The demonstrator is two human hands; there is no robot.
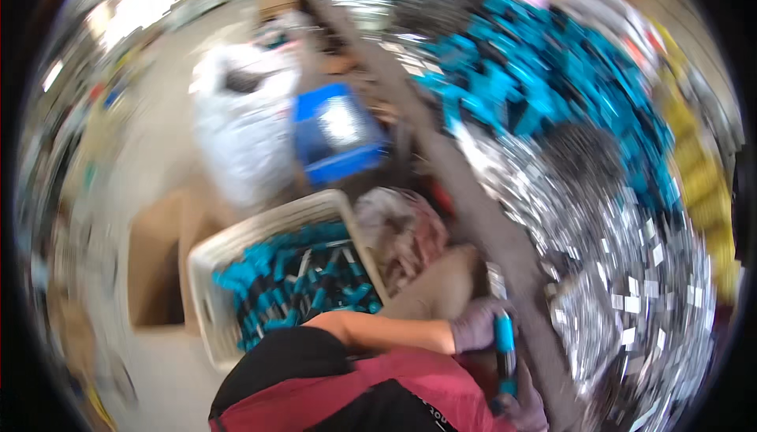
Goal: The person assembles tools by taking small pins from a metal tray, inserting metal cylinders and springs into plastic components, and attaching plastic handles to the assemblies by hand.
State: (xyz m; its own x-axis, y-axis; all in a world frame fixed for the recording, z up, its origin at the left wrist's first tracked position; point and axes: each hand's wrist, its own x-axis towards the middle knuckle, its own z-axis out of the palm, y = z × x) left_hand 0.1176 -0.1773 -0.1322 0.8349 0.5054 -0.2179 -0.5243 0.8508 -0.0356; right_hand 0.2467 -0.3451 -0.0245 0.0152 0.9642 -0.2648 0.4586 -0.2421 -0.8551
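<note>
My gloved left hand (pixel 475 325) is closed at the upper part of a teal-and-black handled tool (pixel 505 345). A shiny metal end shows past that hand, but blur hides its exact kind. At the handle's lower end, my gloved right hand (pixel 527 410) has its fingers closed against it. The tool stands roughly upright in the picture, beside the edge of the worktable (pixel 512 258). To my left, a cream plastic crate (pixel 203 306) holds many similar teal-and-black handles (pixel 276 290), some with metal parts showing.
Teal handles (pixel 544 77) and loose shiny metal pieces (pixel 631 306) are heaped across the table. Beyond the crate sit a blue bin (pixel 343 165) and a white sack (pixel 244 132). An open cardboard box (pixel 158 262) stands left of the crate. Yellow material (pixel 702 172) lines the far right.
</note>
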